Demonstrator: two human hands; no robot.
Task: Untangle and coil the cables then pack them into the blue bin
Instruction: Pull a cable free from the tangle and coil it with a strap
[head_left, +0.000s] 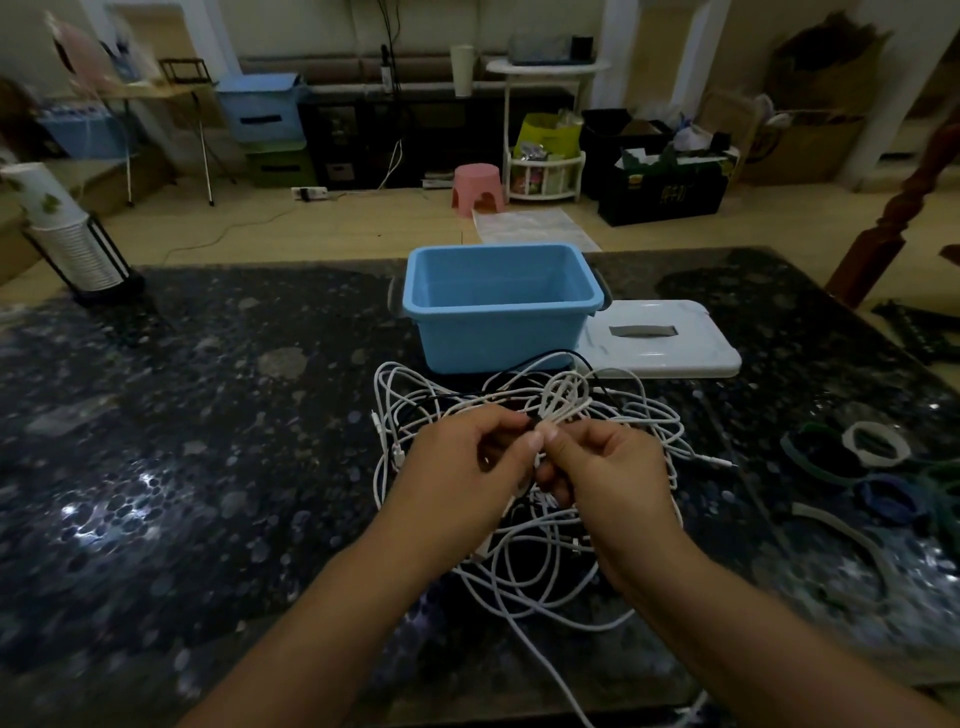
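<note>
A tangled heap of white cables (524, 566) with a black cable (561, 356) running through it lies on the dark speckled table, just in front of the blue bin (498, 322). The bin has nothing in it. My left hand (462, 478) and my right hand (608, 478) meet above the heap, both pinching a raised bundle of white cable loops (563, 397) at about the same spot. Much of the heap is hidden under my hands.
The bin's white lid (670, 348) lies flat to the bin's right. Loose bands and rings in white, blue and green (872, 441) lie at the table's right side. A stack of paper cups in a black holder (67, 239) stands at the far left corner.
</note>
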